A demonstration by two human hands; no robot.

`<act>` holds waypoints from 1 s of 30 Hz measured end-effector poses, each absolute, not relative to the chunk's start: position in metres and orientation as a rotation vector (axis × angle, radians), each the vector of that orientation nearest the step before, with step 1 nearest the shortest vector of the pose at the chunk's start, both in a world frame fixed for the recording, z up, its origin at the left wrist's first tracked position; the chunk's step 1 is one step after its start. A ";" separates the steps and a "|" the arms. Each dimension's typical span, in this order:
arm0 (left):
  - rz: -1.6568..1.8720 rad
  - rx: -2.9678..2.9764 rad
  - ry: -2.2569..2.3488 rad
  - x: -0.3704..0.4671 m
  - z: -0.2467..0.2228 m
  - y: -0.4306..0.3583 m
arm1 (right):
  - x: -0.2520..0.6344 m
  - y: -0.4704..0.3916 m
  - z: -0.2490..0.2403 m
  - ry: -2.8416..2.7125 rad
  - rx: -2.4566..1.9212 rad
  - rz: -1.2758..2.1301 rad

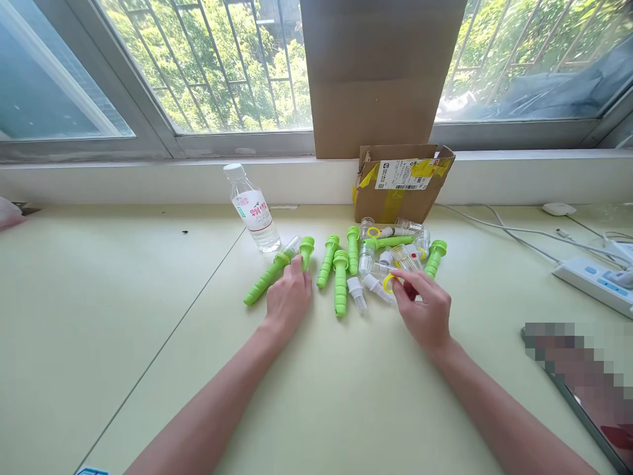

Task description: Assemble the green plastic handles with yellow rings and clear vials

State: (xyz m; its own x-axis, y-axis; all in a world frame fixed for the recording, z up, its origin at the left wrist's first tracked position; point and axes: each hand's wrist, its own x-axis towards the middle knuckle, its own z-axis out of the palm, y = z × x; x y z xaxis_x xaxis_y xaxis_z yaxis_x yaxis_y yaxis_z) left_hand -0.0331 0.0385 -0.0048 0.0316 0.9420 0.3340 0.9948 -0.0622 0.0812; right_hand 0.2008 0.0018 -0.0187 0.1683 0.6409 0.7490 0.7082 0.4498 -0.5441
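My left hand (pixel 289 290) is closed around the lower part of a green ribbed plastic handle (pixel 307 245), its flared end up. Just left lies another green handle (pixel 267 280) with a clear tube (pixel 293 246) at its end. Between my hands are several more green handles (pixel 340 284). My right hand (pixel 426 309) pinches a yellow ring (pixel 390 284) between thumb and forefinger, at the near edge of a pile. White ribbed plugs (pixel 357 295), clear plastic tubes (pixel 366 258) and a green handle (pixel 434 257) lie about it. My right fingers partly hide the pile.
A water bottle (pixel 254 210) stands behind my left hand. An opened cardboard box (pixel 400 188) sits against the window ledge behind the pile. At right are white cables (pixel 514 229), a power strip (pixel 593 284) and a partly blurred phone-like device (pixel 568 389).
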 end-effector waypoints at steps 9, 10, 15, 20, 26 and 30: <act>-1.139 -2.139 -1.357 -0.033 -0.011 0.030 | 0.192 -0.005 -0.021 -1.324 -1.283 0.262; -1.133 -2.172 -1.277 -0.032 -0.011 0.028 | 0.191 -0.005 -0.020 -1.323 -1.262 0.265; -0.997 -2.378 -1.056 -0.025 -0.003 0.018 | 0.190 -0.008 -0.019 -1.341 -1.184 0.244; -0.932 -2.485 -0.929 -0.023 0.004 0.012 | 0.190 -0.007 -0.019 -1.349 -1.165 0.174; -0.902 -2.488 -0.918 -0.025 0.001 0.013 | 0.189 -0.008 -0.019 -1.436 -1.123 0.064; -0.950 -2.437 -0.940 -0.026 0.000 0.015 | 0.188 -0.009 -0.018 -1.462 -1.083 0.038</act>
